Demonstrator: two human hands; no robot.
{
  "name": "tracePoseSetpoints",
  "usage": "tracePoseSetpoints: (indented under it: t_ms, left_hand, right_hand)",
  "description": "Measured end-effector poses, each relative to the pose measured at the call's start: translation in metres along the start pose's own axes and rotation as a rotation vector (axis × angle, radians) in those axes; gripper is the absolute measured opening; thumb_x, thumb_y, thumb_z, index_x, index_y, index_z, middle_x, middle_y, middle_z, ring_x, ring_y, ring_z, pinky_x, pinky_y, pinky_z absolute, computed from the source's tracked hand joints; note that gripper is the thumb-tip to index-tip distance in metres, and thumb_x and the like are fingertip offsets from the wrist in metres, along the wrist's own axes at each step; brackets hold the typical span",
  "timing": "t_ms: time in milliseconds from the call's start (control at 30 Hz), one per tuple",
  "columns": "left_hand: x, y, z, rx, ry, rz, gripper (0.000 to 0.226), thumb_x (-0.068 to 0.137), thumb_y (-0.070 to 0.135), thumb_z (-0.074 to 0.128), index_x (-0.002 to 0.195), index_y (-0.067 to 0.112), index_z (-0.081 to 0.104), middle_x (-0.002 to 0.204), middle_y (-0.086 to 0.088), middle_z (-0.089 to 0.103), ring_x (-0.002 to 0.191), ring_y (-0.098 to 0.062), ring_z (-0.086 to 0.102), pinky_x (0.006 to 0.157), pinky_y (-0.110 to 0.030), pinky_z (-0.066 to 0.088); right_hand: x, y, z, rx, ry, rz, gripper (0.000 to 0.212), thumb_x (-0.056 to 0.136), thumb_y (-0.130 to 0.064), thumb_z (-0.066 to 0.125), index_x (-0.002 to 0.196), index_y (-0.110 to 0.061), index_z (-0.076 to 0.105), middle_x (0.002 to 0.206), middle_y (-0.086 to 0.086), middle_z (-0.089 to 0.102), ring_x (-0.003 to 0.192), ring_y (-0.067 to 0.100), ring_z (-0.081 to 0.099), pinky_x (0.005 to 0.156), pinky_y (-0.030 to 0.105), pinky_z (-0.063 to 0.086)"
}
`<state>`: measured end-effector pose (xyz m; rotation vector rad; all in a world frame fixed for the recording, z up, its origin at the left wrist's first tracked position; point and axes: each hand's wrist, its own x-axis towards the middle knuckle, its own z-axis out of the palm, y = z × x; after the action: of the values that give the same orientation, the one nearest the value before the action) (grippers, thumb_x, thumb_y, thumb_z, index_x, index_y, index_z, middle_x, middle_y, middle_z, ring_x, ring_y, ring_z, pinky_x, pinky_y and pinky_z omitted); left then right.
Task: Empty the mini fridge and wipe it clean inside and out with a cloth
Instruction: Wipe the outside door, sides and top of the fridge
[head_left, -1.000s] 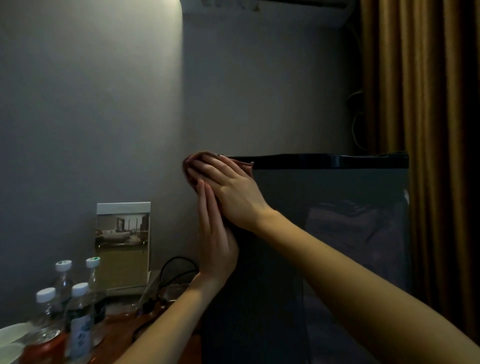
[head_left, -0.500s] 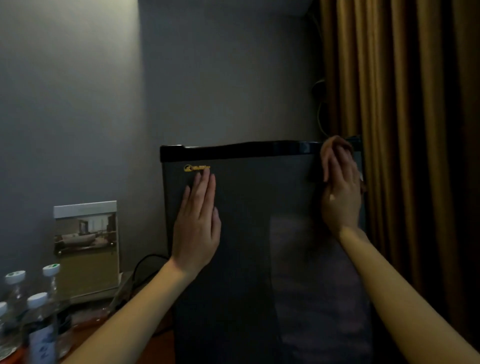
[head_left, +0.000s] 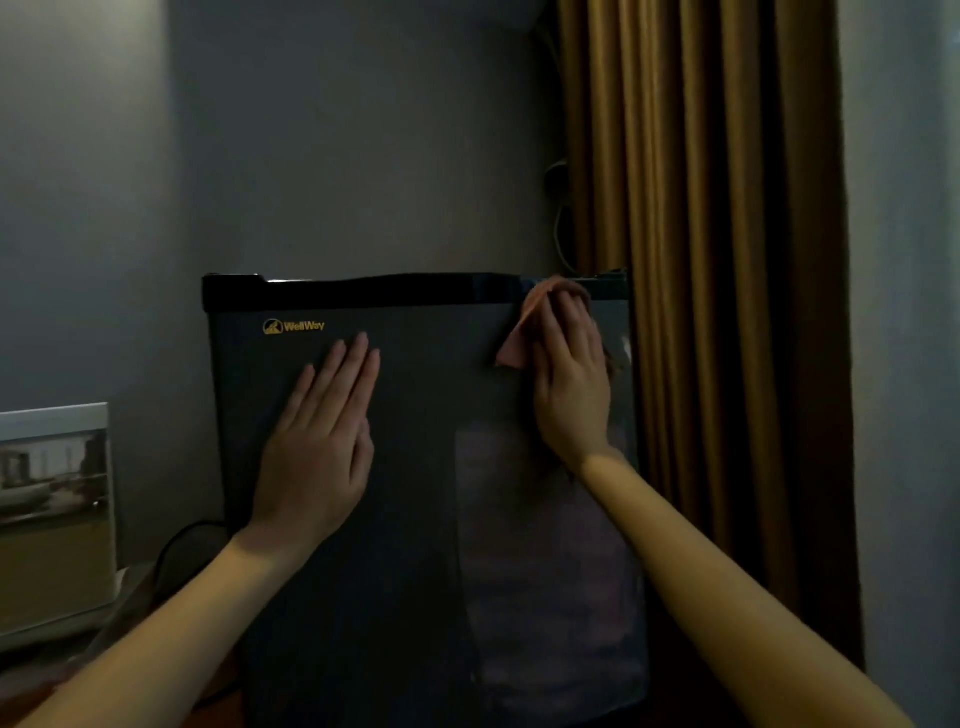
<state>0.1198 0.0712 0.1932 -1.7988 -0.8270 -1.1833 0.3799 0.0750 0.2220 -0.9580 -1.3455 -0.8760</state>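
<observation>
Since a second ago our right hand (head_left: 571, 384) has carried the cloth (head_left: 517, 338) from the top left corner of the mini fridge (head_left: 415, 597) across to its top right corner. Our left hand (head_left: 319, 447) has slipped a little lower, below the gold logo (head_left: 293, 326).

Our right hand lies with its fingers straight, pressing the cloth flat against the door; the cloth bunches above the fingertips and a loose corner hangs to their left. Our left hand is spread flat on the door, holding nothing and, we judge, steadying the fridge.

The fridge stands in front of us with its door shut, against the far wall. We take this as the outside wipe, with only the top strip of the door covered so far. The lower door and the sides seem left to do, and we cannot tell whether the inside is emptied or wiped.

By our count there is one fridge, one cloth and two hands. We also see one curtain (head_left: 701, 312) on the right, one picture card (head_left: 52, 519) on the left and one cable (head_left: 176, 543) near it.
</observation>
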Motion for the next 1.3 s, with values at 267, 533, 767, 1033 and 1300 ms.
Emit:
tracePoseSetpoints:
  t_ms: [267,533,767,1033,1300]
  left_hand:
    - [-0.001,0.0,0.001,0.004,0.01,0.004,0.055,0.097,0.018,0.03,0.15,0.006,0.026,0.159,-0.008,0.022,0.148,-0.02,0.016,0.12,-0.041,0.015]
    - [-0.005,0.001,-0.001,-0.005,0.03,-0.039,0.056,0.096,0.01,0.028,0.15,0.0,0.021,0.159,-0.012,0.018,0.148,-0.022,0.013,0.121,-0.039,0.013]
    - [-0.007,0.0,0.0,-0.052,0.063,-0.067,0.057,0.095,0.011,0.032,0.149,-0.002,0.022,0.159,-0.015,0.018,0.148,-0.024,0.012,0.122,-0.036,0.008]
    - [-0.013,-0.001,0.001,-0.037,0.089,-0.086,0.055,0.095,0.005,0.027,0.15,-0.001,0.022,0.159,-0.013,0.017,0.149,-0.024,0.011,0.122,-0.039,0.01]
    - [-0.014,0.002,0.002,-0.019,0.1,-0.113,0.059,0.091,-0.001,0.031,0.15,-0.001,0.023,0.159,-0.013,0.018,0.148,-0.024,0.012,0.121,-0.041,0.013]
  right_hand:
    - [-0.017,0.021,-0.006,0.011,0.137,0.351,0.058,0.089,-0.007,0.038,0.147,-0.005,0.034,0.155,0.014,0.03,0.143,0.03,0.025,0.112,0.05,0.033]
    - [-0.027,-0.012,0.003,-0.03,0.124,0.314,0.06,0.086,-0.014,0.031,0.144,0.0,0.038,0.149,0.021,0.037,0.14,0.037,0.029,0.116,0.05,0.024]
    - [-0.039,-0.096,0.028,0.102,-0.129,-0.205,0.054,0.089,-0.021,0.043,0.141,-0.008,0.045,0.148,0.015,0.042,0.141,0.028,0.029,0.119,0.045,0.017]
    - [-0.094,-0.051,0.021,0.004,-0.42,-0.866,0.056,0.089,-0.023,0.046,0.143,-0.012,0.041,0.151,0.008,0.038,0.143,0.026,0.028,0.121,0.041,0.014]
    - [-0.059,0.031,-0.017,-0.063,-0.235,-0.295,0.063,0.083,-0.021,0.045,0.144,-0.014,0.033,0.15,0.012,0.031,0.143,0.026,0.022,0.121,0.038,0.013]
